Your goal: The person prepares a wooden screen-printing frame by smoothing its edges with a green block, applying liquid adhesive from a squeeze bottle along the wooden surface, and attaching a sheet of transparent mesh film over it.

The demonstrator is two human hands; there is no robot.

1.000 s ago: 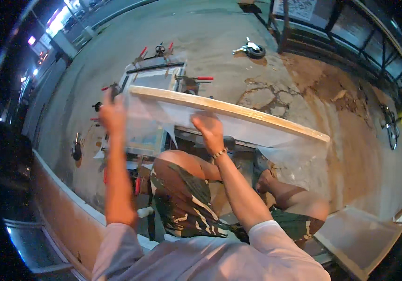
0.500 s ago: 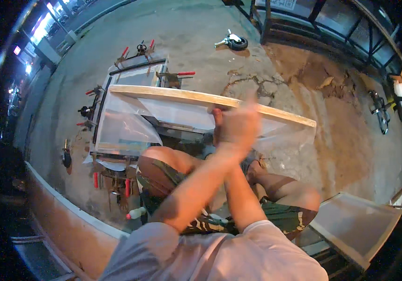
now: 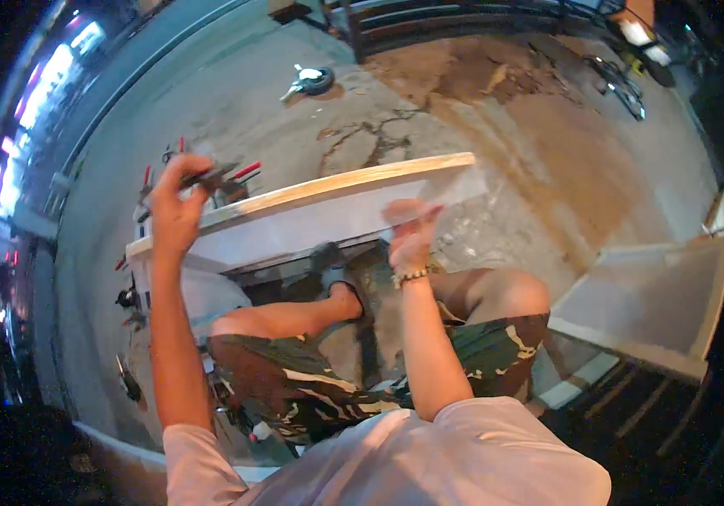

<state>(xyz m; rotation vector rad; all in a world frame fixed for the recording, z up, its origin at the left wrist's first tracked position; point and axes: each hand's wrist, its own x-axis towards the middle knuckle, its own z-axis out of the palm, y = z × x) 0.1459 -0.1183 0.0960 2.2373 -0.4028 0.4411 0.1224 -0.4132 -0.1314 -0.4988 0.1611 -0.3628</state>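
A wooden frame (image 3: pixel 337 185) with pale translucent sheet (image 3: pixel 294 221) across its face stands tilted on edge before my knees. My left hand (image 3: pixel 178 207) is raised at its left end, fingers bent. A dark, pointed piece shows at those fingertips; it overlaps a clamp with a red handle (image 3: pixel 246 172) behind, so I cannot tell whether I hold it. In front of the sheet, right of the middle, is my right hand (image 3: pixel 413 236), with a beaded bracelet (image 3: pixel 410 276) at the wrist. Its fingers are smeared by motion, and their contact with the sheet is unclear.
A loose caster wheel (image 3: pixel 315 81) lies on the cracked concrete floor (image 3: pixel 235 101); another caster (image 3: pixel 128 379) is at the left. A second framed panel (image 3: pixel 645 295) leans at the right. More clamps stand at the left, partly hidden. A dark metal rack (image 3: pixel 463 27) is at the back.
My hands have moved from crossing near the frame's middle to apart, left hand at the left end. The frame's left end dropped and its right end rose. The whole view has shifted.
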